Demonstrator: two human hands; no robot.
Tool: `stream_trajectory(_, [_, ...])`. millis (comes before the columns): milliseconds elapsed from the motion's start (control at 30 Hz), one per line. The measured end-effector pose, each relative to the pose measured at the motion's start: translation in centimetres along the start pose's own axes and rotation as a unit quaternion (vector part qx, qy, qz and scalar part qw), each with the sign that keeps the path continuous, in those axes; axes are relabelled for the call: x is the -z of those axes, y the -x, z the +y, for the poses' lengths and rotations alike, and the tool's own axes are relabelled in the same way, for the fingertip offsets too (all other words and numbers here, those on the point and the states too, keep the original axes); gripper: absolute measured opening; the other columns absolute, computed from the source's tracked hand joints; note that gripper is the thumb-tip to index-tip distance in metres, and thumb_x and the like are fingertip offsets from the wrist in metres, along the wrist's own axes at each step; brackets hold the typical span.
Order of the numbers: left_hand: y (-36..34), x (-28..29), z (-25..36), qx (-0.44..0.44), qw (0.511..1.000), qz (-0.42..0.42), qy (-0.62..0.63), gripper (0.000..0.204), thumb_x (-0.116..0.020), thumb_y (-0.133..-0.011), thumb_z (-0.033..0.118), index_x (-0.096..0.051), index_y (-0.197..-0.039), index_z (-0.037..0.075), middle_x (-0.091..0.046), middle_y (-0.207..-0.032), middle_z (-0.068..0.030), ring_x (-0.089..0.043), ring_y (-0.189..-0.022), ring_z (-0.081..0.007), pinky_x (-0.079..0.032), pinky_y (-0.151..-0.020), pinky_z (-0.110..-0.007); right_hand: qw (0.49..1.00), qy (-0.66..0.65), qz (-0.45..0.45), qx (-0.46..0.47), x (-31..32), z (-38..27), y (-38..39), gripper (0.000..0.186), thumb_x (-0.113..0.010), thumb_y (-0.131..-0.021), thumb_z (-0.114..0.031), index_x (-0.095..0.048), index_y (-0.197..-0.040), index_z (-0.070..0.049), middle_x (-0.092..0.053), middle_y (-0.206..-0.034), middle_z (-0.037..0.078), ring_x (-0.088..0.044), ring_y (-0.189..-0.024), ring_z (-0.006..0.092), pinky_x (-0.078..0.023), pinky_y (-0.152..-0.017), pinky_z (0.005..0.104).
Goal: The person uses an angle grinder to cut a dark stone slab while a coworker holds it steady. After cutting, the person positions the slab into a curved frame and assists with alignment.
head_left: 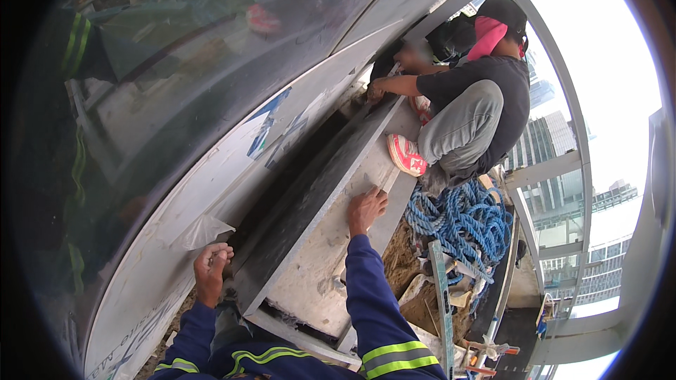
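Note:
My left hand [213, 271] is beside the white wall panel [211, 183], just below a loose flap of clear plastic film [200, 232]. Its fingers are curled in toward the thumb; whatever they may pinch does not show. On the pale, dusty top of a long grey beam [320, 260] rests my right hand [367, 210], its fingers bent under near a narrow seam. What lies beneath those fingers is hidden. A dark gap [289, 176] runs between the beam and the panel.
Another person [486, 98] crouches at the beam's far end, arms reaching into the gap, with more of a person partly hidden beyond. Coiled blue rope [468, 225] and a level-like metal bar [442, 302] lie to the right. A curved metal frame [574, 119] borders the drop; reflective glass [211, 63] rises left.

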State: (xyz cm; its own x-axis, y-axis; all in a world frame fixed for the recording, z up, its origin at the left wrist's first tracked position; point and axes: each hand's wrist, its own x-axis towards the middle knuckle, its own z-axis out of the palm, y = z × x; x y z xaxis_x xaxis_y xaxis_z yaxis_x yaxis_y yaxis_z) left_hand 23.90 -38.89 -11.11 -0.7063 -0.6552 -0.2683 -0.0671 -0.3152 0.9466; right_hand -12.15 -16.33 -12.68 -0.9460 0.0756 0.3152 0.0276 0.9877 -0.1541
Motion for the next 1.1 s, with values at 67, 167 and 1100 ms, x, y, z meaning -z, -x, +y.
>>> stream_trajectory(67, [0.0,-0.1,0.0,0.001,1.000,0.000,-0.003,0.027,-0.060,-0.099,0.019,-0.065,-0.116,-0.002,-0.072,-0.104,-0.0102,-0.069,-0.094,-0.0171,-0.054,-0.082,-0.030,1.000,0.000,0.000,-0.001,0.2,-0.1,0.1,0.033,-0.054,-0.091,-0.016,-0.055,-0.122,-0.004,-0.050,-0.125,0.019,-0.047,-0.120,0.0393,-0.039,-0.099,0.0527])
stream_trajectory(167, [-0.1,-0.1,-0.2,0.000,1.000,-0.002,-0.003,0.027,-0.060,-0.099,0.020,-0.065,-0.116,-0.002,-0.072,-0.103,-0.0100,-0.069,-0.094,-0.0169,-0.054,-0.082,-0.030,1.000,-0.002,0.002,-0.002,0.4,-0.3,0.2,0.033,-0.054,-0.091,-0.015,-0.054,-0.121,-0.004,-0.050,-0.125,0.020,-0.047,-0.119,0.0395,-0.039,-0.099,0.0527])
stream_trajectory(1100, [-0.2,1.1,-0.5,0.006,1.000,0.014,0.001,0.031,-0.061,-0.099,0.022,-0.065,-0.117,-0.002,-0.071,-0.105,-0.0118,-0.070,-0.094,-0.0187,-0.055,-0.082,-0.030,1.000,-0.006,-0.005,-0.018,0.9,-0.5,0.2,0.038,-0.052,-0.094,-0.017,-0.055,-0.128,-0.002,-0.049,-0.128,0.022,-0.045,-0.123,0.0407,-0.038,-0.101,0.0548])
